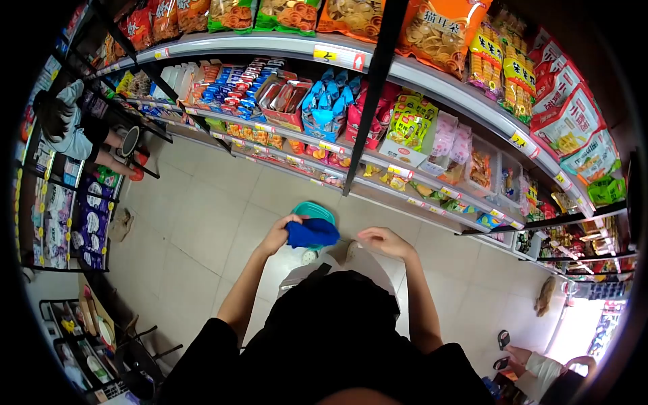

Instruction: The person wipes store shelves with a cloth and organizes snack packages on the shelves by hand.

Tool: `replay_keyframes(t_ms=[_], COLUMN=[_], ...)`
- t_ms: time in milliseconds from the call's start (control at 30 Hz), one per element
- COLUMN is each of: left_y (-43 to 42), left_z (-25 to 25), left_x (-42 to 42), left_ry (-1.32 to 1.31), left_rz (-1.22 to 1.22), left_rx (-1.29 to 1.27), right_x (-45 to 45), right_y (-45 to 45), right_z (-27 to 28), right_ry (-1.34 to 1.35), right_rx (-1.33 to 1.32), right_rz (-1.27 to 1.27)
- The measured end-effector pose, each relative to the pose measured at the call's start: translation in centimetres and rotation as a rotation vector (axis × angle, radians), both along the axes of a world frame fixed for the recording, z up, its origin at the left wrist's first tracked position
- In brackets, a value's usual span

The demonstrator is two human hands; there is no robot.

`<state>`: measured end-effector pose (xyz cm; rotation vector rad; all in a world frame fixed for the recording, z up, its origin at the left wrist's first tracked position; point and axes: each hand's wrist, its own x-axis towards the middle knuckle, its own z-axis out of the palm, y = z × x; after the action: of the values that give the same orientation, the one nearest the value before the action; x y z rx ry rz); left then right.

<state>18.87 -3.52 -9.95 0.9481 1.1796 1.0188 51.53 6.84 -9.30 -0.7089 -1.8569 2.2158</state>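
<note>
Shop aisle: pale tiled floor (pixel 196 223) is bordered on the far side by long stocked shelving (pixel 270 44), with more goods racked on the left.
Blue cloth (pixel 312 233): held up in front of the body, bunched, hanging to the right of the gripping hand; teal basin partly covered by it in view; contact between the two can't be told.
Teal basin (pixel 314 210): set low near the feet, just beyond the cloth; contents hidden.
Left hand (pixel 273 236): fingers closed on the left end of the cloth.
Right hand (pixel 385 240): fingers loosely extended, pointed left toward the cloth; nothing gripped; kept apart from cloth and basin.
Top shelf: lined with orange snack bag (pixel 442 30), red-and-white bags (pixel 567 101) farther right.
Middle shelf: blue packets (pixel 329 104) stacked, yellow-green packets (pixel 410 118) boxed to their right.
Far left: person in light top (pixel 71 121) seen by the racks, legs bent.
Near right: second person (pixel 540 371) partly seen, dark slippers (pixel 503 339) worn; bright doorway (pixel 580 331) located beyond.
Near left: dark chair (pixel 138 364) partly cropped.
</note>
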Motion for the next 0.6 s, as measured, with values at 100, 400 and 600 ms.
replay_keyframes(t_ms=[100,400,600], left_y=[-1.2,-11.0,-14.7], left_z=[-4.4,-13.5,-13.3], left_x=[0.6,2.8,2.9], left_ry=[0.344,0.830,1.011], left_rz=[0.117,0.664,0.603], left_rx=[0.102,-0.312,-0.476], right_x=[4.9,6.5,4.4], right_y=[1.9,10.8,14.0], right_z=[-3.7,-6.9,-4.4], right_ry=[-0.180,-0.189,-0.145], right_rx=[0.081,0.096,0.181], right_rz=[-0.188,-0.366,-0.497])
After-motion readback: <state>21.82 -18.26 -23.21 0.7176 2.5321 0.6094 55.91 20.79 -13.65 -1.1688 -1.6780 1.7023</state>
